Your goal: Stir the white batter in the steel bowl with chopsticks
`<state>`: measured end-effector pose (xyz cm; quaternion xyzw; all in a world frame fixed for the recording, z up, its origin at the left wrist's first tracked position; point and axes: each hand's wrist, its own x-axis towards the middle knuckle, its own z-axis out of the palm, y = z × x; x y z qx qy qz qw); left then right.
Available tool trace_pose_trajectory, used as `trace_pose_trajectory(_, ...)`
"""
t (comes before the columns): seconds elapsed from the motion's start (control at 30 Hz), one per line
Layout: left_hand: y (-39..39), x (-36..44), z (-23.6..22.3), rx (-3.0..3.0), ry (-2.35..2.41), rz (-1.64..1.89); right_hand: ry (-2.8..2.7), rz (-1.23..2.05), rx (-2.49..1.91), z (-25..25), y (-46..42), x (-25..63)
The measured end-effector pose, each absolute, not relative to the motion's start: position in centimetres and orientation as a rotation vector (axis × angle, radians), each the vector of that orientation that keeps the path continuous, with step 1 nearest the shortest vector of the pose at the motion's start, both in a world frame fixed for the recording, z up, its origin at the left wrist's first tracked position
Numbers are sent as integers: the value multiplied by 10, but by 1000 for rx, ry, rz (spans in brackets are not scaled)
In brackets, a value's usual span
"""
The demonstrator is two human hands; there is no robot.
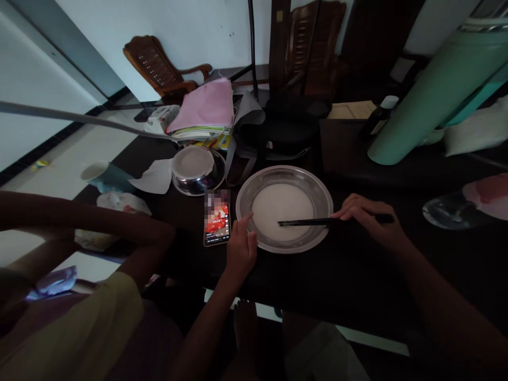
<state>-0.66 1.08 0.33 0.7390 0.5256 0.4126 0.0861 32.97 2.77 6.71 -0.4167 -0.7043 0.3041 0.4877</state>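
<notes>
In front of me on the dark table stands a wide metal basin (pixel 324 198) with a milky white liquid (pixel 278 203) in it. My left hand (pixel 241 248) grips the basin's near left rim, one finger reaching over the edge. From the right, my right hand (pixel 363 214) is closed around a pair of black chopsticks (pixel 307 222). They lie almost level across the basin, with their tips at the liquid; whether they dip under its surface is hard to tell. A lit phone (pixel 217 218) lies flat just left of the basin and my left hand.
An upturned metal bowl (pixel 193 163) sits behind the phone, near a blue-green cup (pixel 105 177). Papers under a pink folder (pixel 208 106) are stacked farther back. On the right stand a tall green flask (pixel 432 90) and a dark bottle (pixel 379 116). Another person's arm (pixel 130 222) rests at left.
</notes>
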Motion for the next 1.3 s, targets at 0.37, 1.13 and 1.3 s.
trace_pose_trajectory(0.37,11,-6,3,2156,1587,1205,-1744,733,-963,68,29,329)
trace_pose_trajectory(1.13,11,-7,2,2148,1573,1201,-1796,669,-949,65,30,326)
trace_pose_trajectory(1.3,11,-7,1,2139,1560,1206,-1724,602,-1017,63,29,328)
